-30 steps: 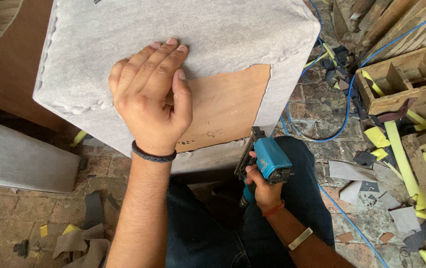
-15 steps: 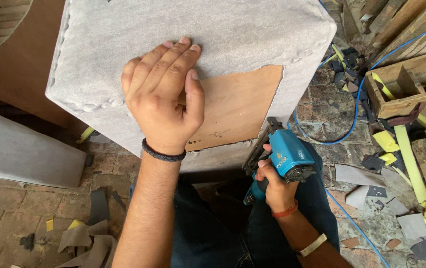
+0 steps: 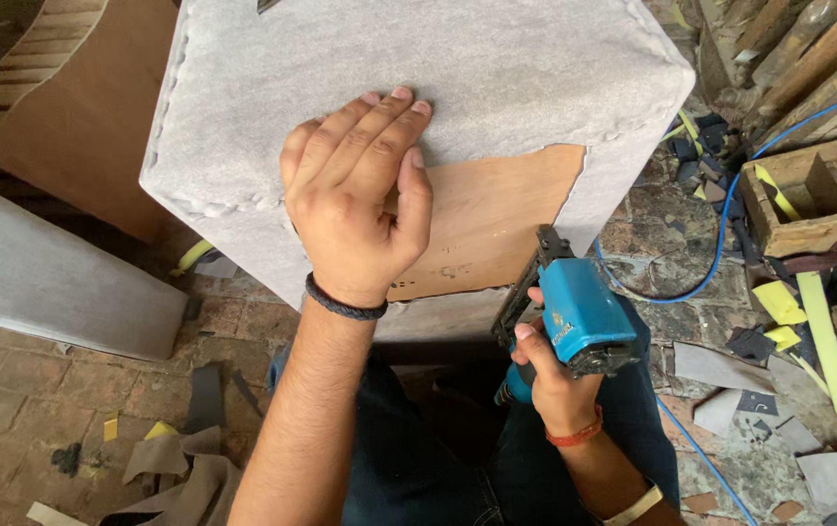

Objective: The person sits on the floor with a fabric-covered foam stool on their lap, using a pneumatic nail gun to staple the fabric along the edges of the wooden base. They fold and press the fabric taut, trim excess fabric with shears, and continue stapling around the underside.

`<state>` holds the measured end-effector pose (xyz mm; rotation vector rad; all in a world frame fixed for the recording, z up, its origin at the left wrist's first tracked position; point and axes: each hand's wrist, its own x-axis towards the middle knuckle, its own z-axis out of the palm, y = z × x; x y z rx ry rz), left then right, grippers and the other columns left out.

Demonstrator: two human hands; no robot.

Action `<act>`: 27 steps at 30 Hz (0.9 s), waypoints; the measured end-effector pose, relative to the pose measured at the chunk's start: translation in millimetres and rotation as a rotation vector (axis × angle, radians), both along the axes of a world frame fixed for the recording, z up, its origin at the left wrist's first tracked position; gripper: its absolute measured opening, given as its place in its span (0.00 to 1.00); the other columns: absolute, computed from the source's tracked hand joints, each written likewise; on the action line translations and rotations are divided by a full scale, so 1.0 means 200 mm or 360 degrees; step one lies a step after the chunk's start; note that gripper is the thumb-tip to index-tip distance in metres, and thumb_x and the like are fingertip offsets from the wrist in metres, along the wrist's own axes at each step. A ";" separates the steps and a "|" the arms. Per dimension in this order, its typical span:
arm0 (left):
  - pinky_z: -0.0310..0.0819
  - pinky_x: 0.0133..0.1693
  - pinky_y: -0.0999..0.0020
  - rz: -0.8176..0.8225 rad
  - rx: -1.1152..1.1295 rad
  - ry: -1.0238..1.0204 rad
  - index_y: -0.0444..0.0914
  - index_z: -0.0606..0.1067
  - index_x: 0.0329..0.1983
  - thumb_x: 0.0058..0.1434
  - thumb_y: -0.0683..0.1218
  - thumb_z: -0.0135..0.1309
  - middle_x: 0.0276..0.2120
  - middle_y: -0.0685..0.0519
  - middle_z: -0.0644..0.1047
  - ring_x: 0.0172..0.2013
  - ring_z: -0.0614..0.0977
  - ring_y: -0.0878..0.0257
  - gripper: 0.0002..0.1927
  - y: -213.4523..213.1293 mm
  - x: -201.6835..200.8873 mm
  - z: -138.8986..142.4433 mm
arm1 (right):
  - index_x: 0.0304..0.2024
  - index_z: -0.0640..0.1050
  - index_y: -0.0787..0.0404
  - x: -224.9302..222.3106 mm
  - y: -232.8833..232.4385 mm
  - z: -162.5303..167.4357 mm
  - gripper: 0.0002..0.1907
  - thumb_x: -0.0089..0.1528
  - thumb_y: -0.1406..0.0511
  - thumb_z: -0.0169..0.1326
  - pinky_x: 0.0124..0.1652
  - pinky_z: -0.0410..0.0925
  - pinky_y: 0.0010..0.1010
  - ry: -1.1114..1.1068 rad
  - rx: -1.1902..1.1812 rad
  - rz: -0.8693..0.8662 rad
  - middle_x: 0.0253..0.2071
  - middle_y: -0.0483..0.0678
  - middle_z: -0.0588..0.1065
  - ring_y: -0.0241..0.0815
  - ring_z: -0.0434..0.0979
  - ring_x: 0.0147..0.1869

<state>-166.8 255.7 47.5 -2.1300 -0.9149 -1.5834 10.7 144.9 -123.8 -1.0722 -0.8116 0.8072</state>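
My left hand point(image 3: 358, 198) lies flat, fingers together, on the grey fabric point(image 3: 418, 68) that covers a boxy furniture piece. It presses the fabric edge down beside a bare brown board panel point(image 3: 492, 219). A black band circles that wrist. My right hand point(image 3: 550, 375) grips a blue pneumatic staple gun point(image 3: 574, 317), whose black nose sits just below the panel's lower right edge. A red thread and a pale band are on the right wrist.
A blue air hose point(image 3: 721, 234) runs across the brick floor on the right. Wooden frames point(image 3: 808, 195), yellow foam strips point(image 3: 818, 331) and fabric scraps point(image 3: 185, 458) lie around. A grey upholstered panel point(image 3: 38, 282) leans at the left. My knees are beneath the piece.
The right hand has lifted the staple gun up toward the board panel. The left hand has stayed pressed on the fabric while the view shifted slightly.
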 end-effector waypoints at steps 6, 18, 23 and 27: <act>0.68 0.55 0.63 -0.0002 0.0025 0.0137 0.42 0.84 0.48 0.68 0.42 0.54 0.49 0.55 0.85 0.54 0.83 0.62 0.10 0.04 -0.09 0.09 | 0.57 0.75 0.65 -0.02 -0.03 0.02 0.23 0.59 0.70 0.60 0.29 0.67 0.25 -0.0268 -0.0033 0.0079 0.30 0.43 0.73 0.33 0.71 0.27; 0.63 0.71 0.61 -0.0826 -0.0822 -0.0795 0.33 0.80 0.57 0.78 0.46 0.43 0.65 0.43 0.75 0.68 0.73 0.54 0.17 0.36 -0.83 -0.09 | 0.55 0.75 0.70 -0.49 0.16 0.17 0.25 0.57 0.66 0.64 0.40 0.76 0.29 -0.1141 0.0671 0.0625 0.41 0.51 0.82 0.40 0.85 0.41; 0.65 0.72 0.60 -0.0787 -0.0600 -0.1003 0.34 0.81 0.55 0.78 0.47 0.43 0.63 0.44 0.78 0.68 0.75 0.55 0.18 0.44 -0.73 -0.20 | 0.54 0.75 0.70 -0.59 0.25 0.24 0.25 0.56 0.67 0.65 0.39 0.78 0.32 -0.1307 0.0662 0.0461 0.40 0.55 0.81 0.47 0.86 0.42; 0.65 0.71 0.62 -0.0765 -0.0515 -0.1036 0.35 0.82 0.56 0.80 0.48 0.43 0.61 0.45 0.79 0.65 0.76 0.57 0.18 0.42 -0.68 -0.21 | 0.51 0.75 0.67 -0.60 0.26 0.24 0.25 0.54 0.66 0.66 0.36 0.76 0.35 -0.1404 0.0539 0.0342 0.35 0.56 0.81 0.50 0.86 0.38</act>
